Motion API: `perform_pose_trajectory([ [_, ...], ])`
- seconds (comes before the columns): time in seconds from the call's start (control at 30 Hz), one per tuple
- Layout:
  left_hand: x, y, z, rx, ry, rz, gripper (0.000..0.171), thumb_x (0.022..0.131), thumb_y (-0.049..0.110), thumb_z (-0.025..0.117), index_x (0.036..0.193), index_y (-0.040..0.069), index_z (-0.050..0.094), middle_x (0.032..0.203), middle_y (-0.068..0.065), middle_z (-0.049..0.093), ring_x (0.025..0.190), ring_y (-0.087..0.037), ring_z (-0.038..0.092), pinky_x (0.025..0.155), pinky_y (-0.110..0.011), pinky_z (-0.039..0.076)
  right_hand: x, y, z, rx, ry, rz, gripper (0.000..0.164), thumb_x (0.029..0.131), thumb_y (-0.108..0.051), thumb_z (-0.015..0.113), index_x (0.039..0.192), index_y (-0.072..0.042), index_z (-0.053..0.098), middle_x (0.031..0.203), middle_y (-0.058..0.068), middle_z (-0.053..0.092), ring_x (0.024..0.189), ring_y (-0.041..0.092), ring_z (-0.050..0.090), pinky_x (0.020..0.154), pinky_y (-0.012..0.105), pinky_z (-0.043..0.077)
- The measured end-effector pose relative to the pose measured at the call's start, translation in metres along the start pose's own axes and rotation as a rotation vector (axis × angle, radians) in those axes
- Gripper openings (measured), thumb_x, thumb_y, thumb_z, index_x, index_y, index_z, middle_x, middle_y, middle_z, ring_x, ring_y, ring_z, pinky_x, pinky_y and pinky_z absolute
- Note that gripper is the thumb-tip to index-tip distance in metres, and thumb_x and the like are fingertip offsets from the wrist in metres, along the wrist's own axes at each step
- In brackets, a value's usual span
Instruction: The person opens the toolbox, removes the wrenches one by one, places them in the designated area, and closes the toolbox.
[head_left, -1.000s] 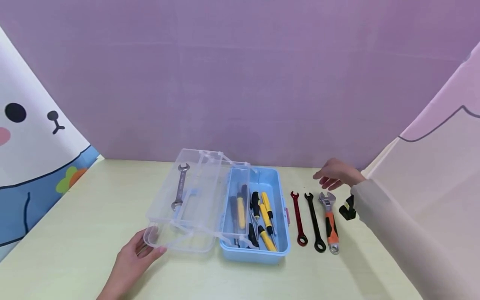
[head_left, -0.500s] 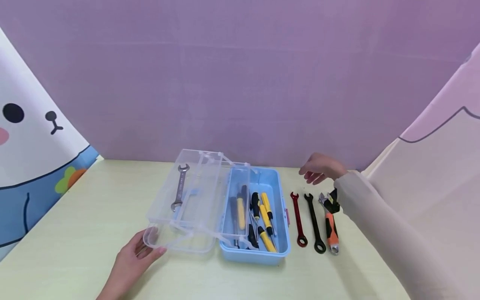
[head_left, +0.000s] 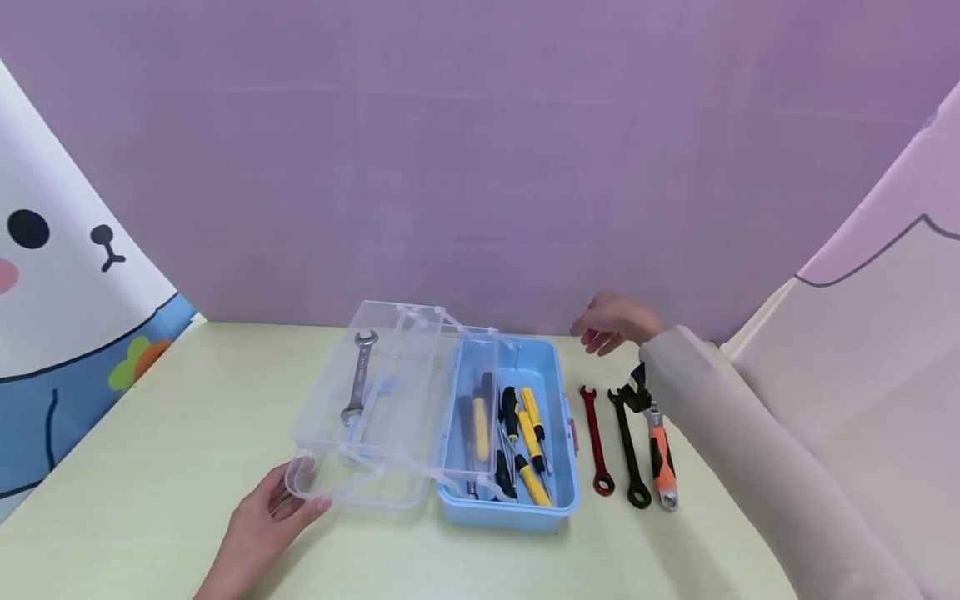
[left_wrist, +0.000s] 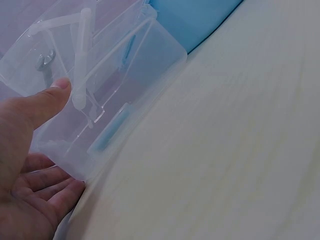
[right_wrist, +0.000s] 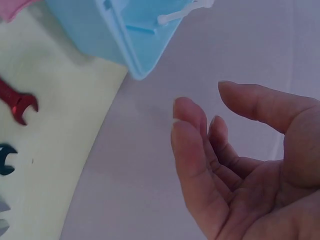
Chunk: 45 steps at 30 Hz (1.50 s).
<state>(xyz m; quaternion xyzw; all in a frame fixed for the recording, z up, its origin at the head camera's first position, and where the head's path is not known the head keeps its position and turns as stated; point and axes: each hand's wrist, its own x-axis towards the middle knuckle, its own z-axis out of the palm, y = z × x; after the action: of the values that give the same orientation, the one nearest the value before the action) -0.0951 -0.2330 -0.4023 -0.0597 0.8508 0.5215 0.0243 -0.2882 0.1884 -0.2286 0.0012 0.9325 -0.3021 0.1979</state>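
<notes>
In the head view a light-blue toolbox stands with its clear lid swung out to the left. My left hand holds the lid's near left corner, thumb on one side and fingers on the other. A silver open-end wrench lies in the clear tray. Several screwdrivers with yellow and black handles lie in the box. My right hand hovers past the box's far right corner. Its fingers are loosely bent and nothing is between them; in the right wrist view thumb and fingertips stand apart.
Right of the box lie a red wrench, a black wrench and an adjustable wrench with an orange and black handle, its head partly covered by the right wrist strap. A purple cloth rises behind the pale table.
My right hand has moved left and slightly away from me, from above the adjustable wrench toward the box's far right corner. The left hand and the lid have stayed in place.
</notes>
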Motion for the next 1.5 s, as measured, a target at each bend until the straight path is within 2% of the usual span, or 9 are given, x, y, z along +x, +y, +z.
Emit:
perform_pose_trajectory([
  [0.3,0.001,0.0,0.0,0.009,-0.006,-0.007,0.074,0.089,0.028,0.069,0.142,-0.006,0.032,0.141,-0.036,0.038,0.128,-0.043,0.045,0.091,-0.029,0.056,0.003,-0.017,0.003,0.034,-0.006,-0.02,0.03,0.091,-0.018,0.06,0.108,0.006,0.057,0.085,0.009,0.062,0.071,0.017,0.065,0.07,0.029,0.061],
  [0.53,0.002,0.0,0.0,0.009,-0.003,0.007,0.073,0.089,0.028,0.069,0.142,-0.007,0.031,0.14,-0.037,0.038,0.128,-0.045,0.045,0.091,-0.029,0.056,0.009,-0.032,0.009,0.065,0.006,-0.018,0.03,0.092,-0.02,0.06,0.111,0.003,0.057,0.102,0.018,0.063,0.072,0.018,0.065,0.074,0.03,0.061],
  [0.7,0.001,0.0,-0.001,0.008,-0.001,0.001,0.074,0.089,0.028,0.069,0.142,-0.007,0.032,0.14,-0.037,0.038,0.128,-0.044,0.045,0.091,-0.029,0.056,0.012,-0.048,0.015,0.072,0.001,-0.011,0.033,0.092,-0.022,0.061,0.116,0.001,0.057,0.109,0.02,0.062,0.078,0.022,0.067,0.077,0.032,0.061],
  [0.9,0.0,-0.001,-0.002,0.004,0.001,0.002,0.073,0.089,0.027,0.068,0.142,-0.008,0.031,0.14,-0.037,0.037,0.127,-0.045,0.045,0.091,-0.029,0.056,0.013,-0.065,0.025,0.09,-0.014,-0.027,0.032,0.092,-0.023,0.063,0.114,-0.001,0.057,0.103,0.017,0.064,0.071,0.019,0.067,0.079,0.034,0.061],
  [1.03,-0.001,-0.001,-0.003,0.005,-0.001,-0.002,0.073,0.089,0.026,0.068,0.142,-0.008,0.031,0.14,-0.037,0.038,0.127,-0.045,0.046,0.091,-0.03,0.056,0.016,-0.078,0.033,0.09,-0.019,-0.036,0.031,0.091,-0.022,0.064,0.111,0.0,0.057,0.102,0.017,0.064,0.066,0.016,0.066,0.075,0.032,0.062],
  [1.23,-0.002,-0.001,-0.001,0.0,0.012,0.009,0.071,0.088,0.025,0.069,0.141,-0.007,0.033,0.139,-0.037,0.04,0.126,-0.045,0.047,0.091,-0.03,0.056,0.017,-0.097,0.046,0.122,-0.036,-0.048,0.03,0.09,-0.022,0.066,0.109,-0.001,0.058,0.093,0.013,0.065,0.075,0.023,0.068,0.081,0.035,0.061],
  [1.33,-0.002,-0.001,-0.002,0.005,0.013,0.011,0.072,0.088,0.025,0.07,0.141,-0.007,0.033,0.139,-0.037,0.04,0.126,-0.045,0.047,0.091,-0.03,0.056,0.018,-0.104,0.051,0.129,-0.057,-0.057,0.029,0.09,-0.022,0.065,0.108,-0.001,0.059,0.088,0.011,0.064,0.076,0.023,0.068,0.078,0.033,0.061],
  [1.5,-0.001,-0.001,-0.001,0.007,0.008,0.017,0.072,0.089,0.028,0.069,0.141,-0.007,0.034,0.139,-0.036,0.041,0.126,-0.044,0.047,0.091,-0.028,0.056,0.021,-0.112,0.057,0.193,-0.095,-0.055,0.027,0.09,-0.018,0.063,0.107,0.003,0.058,0.081,0.009,0.062,0.066,0.019,0.065,0.083,0.037,0.06],
])
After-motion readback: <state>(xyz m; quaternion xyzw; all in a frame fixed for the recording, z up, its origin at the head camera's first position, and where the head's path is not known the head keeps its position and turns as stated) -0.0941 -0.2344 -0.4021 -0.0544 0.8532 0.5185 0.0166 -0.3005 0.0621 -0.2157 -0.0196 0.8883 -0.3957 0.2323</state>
